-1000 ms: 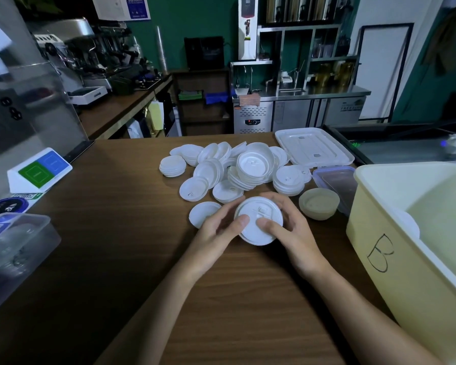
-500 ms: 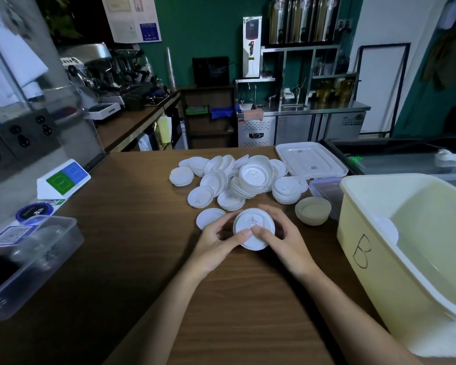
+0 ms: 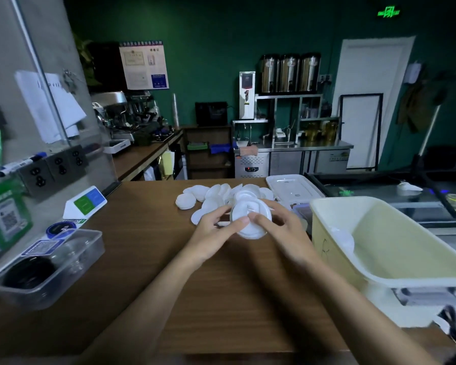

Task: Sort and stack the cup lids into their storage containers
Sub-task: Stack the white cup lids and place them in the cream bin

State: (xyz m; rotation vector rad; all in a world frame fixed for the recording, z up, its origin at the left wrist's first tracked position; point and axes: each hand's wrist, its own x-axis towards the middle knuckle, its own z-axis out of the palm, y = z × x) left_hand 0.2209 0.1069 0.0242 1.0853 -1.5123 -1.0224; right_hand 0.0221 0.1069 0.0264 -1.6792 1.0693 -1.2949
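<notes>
One white lid [image 3: 250, 219] is held between two hands over the wooden table [image 3: 221, 299]. It is gripped from both sides: by the left hand [image 3: 216, 230], with fingers curled round its near-left rim and the thumb laid on top, and by the right hand [image 3: 282, 227] in the same way on the other side. Whether further lids are nested beneath it cannot be told (the edge is blurred), nor whether it touches the table.

Just behind it a pile of white lids [image 3: 216, 196] is spread on the table. More than ten are seen, overlapping too much for an exact count. One neat stack [image 3: 186, 201] stands at the pile's left edge.

Two storage containers are seen — one cream bin [image 3: 395, 233] to the right, close by the right hand, with one blurred white shape [image 3: 340, 239] inside, and one clear tub [image 3: 90, 248] to the left, well apart from the hands, with black lids [image 3: 27, 275] in it. One flat white container cover [image 3: 292, 189] lies behind the bin, beside the pile.

Against the far wall three metal urns [image 3: 288, 72] are lined up on a shelf.
</notes>
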